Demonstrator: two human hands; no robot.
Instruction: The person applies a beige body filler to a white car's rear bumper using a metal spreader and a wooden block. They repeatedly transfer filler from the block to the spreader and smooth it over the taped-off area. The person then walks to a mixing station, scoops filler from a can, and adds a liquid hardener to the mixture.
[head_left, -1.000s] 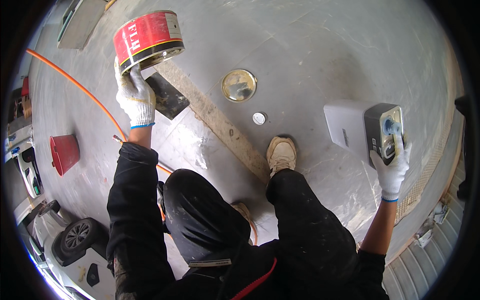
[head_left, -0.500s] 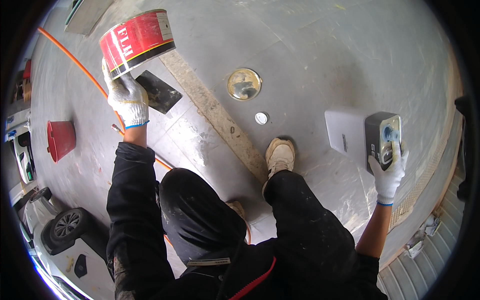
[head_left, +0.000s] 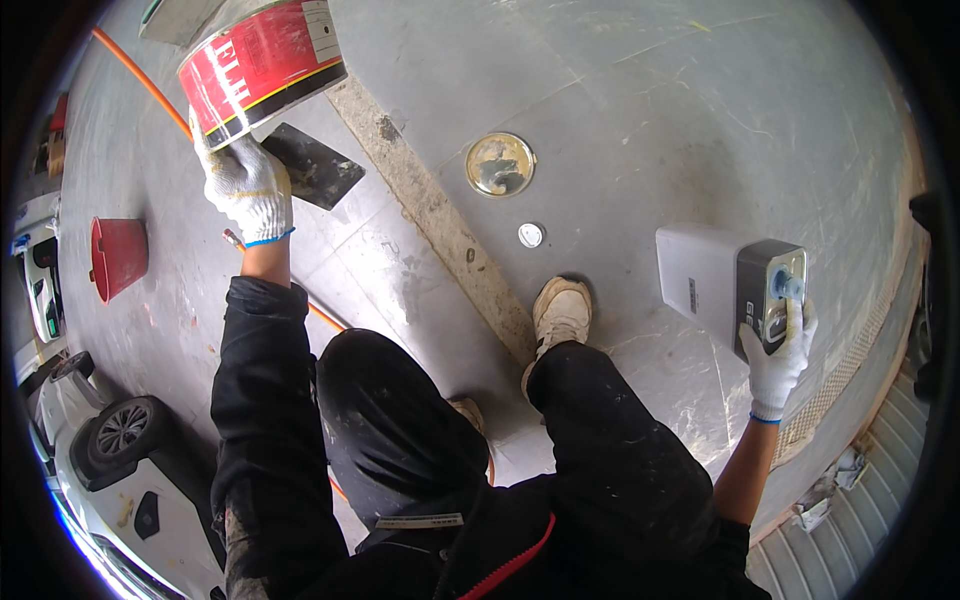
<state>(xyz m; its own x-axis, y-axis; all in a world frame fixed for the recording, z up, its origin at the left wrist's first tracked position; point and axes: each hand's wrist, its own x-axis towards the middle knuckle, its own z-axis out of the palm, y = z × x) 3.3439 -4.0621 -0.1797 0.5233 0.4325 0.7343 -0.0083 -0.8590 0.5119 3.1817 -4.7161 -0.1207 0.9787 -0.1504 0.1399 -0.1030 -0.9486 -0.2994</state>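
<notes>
My left hand, in a white knitted glove, is closed on the lower side of a red can with a black and yellow band. The can is held up and tilted, its upper part cut off by the picture's top edge. To the right, my gloved right hand grips the top end of a grey rectangular metal tin, which leans over with a bluish spout beside my fingers. A round, smeared metal lid and a small white cap lie on the floor between my hands.
A dark flat sheet lies below the can. An orange hose runs along the left floor, past a red bucket. At lower left stands a white car. A rough strip crosses the grey floor near my shoe.
The red can has moved a little up and left in my left hand and looks larger. The tin in my right hand has shifted slightly downward. Both grips stay the same.
</notes>
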